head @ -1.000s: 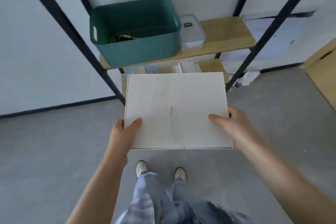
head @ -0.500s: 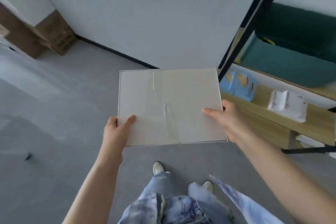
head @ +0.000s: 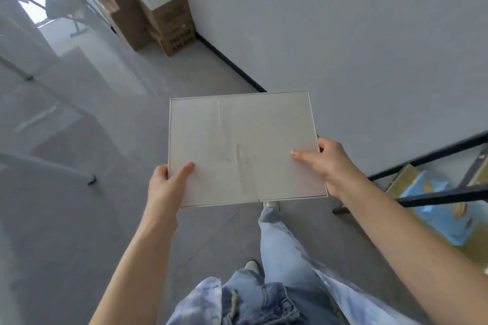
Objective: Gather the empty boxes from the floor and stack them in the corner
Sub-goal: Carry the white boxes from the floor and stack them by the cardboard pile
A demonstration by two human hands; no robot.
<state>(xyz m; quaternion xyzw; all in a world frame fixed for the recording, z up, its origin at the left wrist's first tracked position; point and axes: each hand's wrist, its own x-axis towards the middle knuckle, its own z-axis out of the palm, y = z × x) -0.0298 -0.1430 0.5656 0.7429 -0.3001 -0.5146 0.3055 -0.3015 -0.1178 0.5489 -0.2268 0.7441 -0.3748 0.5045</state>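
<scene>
Grey floor [head: 79, 219] runs to brown cartons [head: 158, 21] stacked far left in a corner. Left hand [head: 166, 182] and right hand [head: 327, 163] pinch the near corners of a flat white box [head: 243, 150] held mid-air; likely light, stiff, best gripped at opposite edges.

Landmark: flat box [head: 241, 148], held level above floor [head: 66, 219].
Left hand [head: 165, 187] at box near-left corner, thumb on top face.
Right hand [head: 328, 163] at box right edge, thumb on top face.
Legs and shoes [head: 272, 204] below box, on floor.
Wall [head: 343, 21] behind and right of box.
Stacked cartons [head: 158, 16] far behind box, to left, in corner against wall.
Shelf frame [head: 435, 195] right of box.
Packet [head: 443, 208] on shelf, behind frame bars.
Table leg [head: 91, 181] left of box, on floor.
</scene>
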